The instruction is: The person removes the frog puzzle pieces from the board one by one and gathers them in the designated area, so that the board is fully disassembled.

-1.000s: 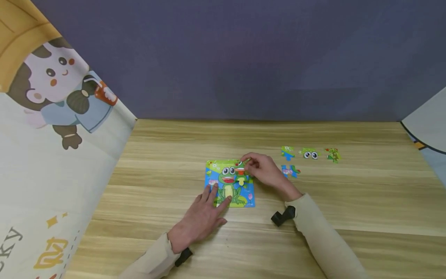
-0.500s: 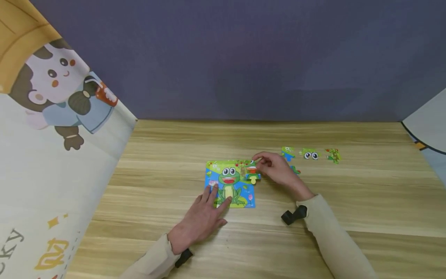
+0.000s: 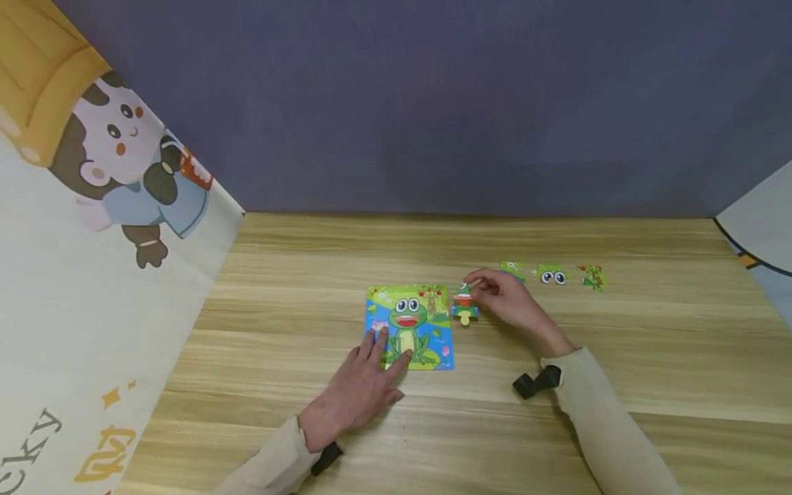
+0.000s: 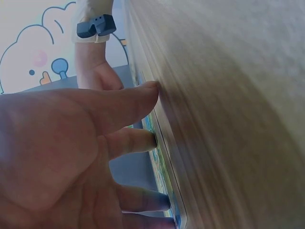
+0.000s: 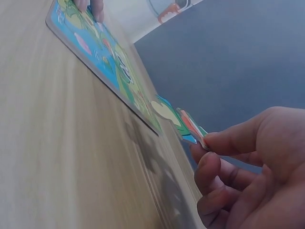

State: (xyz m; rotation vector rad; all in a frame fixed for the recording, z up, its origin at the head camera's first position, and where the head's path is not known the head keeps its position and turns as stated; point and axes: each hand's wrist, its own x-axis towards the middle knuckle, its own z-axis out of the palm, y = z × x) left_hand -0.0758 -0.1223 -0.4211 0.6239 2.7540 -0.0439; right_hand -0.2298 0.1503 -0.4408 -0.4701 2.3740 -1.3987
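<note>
In the head view my left hand [image 3: 354, 393] rests with spread fingers on the lower left of a square frog puzzle board [image 3: 436, 357]. The left wrist view shows its fingertips [image 4: 162, 202] touching the board's edge area. Just off the board's right side, my right hand [image 3: 512, 306] pinches a jigsaw piece [image 3: 465, 302] printed with a red frog mouth. The right wrist view has this piece [image 5: 166, 113] raised above the table, held between thumb and forefinger.
At the back right lie several jigsaw pieces: one with frog eyes [image 3: 553, 276], one with a tree [image 3: 594, 277], and one with white flowers [image 3: 512, 267], partly behind the right hand. A dark wall [image 3: 470, 137] rises behind the wooden table [image 3: 297, 275].
My right hand has moved right with the pinched jigsaw piece, from over the board to beside it, covering a blue piece on the table. The left hand stays put.
</note>
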